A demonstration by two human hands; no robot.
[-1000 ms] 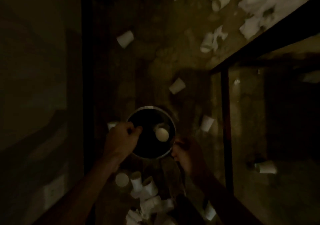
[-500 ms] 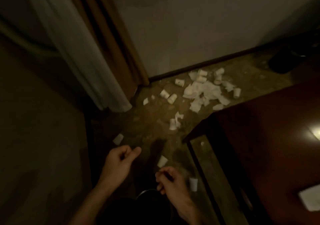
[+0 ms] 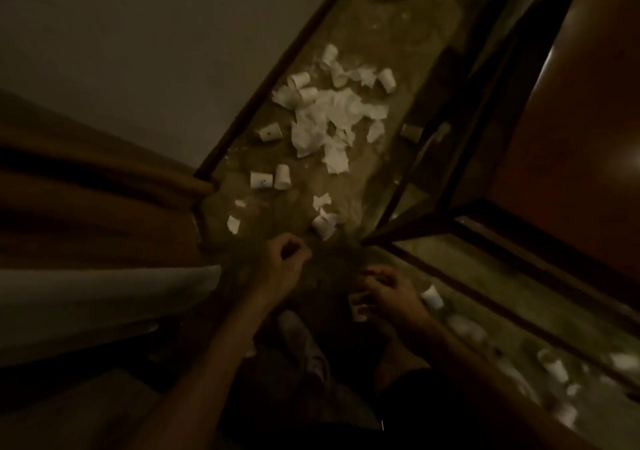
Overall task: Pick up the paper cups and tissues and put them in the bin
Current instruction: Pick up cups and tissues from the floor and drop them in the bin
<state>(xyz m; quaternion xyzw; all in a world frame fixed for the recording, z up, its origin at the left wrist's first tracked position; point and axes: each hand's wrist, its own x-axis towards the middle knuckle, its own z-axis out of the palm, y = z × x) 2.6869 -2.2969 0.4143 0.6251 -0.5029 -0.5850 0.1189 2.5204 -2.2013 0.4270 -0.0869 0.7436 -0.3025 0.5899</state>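
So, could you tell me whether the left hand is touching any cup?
Apart. The head view shows the left hand curled over bare floor, with a clear gap to the nearest cup.

Dim blur hides whether the right hand grips anything; cups lower right smear.

Heap of crumpled white tissues on floor ahead, beside wall skirting at left. White paper cups ring heap on far side. Pair of white paper cups nearer, left of heap. Dark wooden worktop at right, more cups under it. Curtain folds at left. Left hand and right hand nearest, side by side, apart, above floor.
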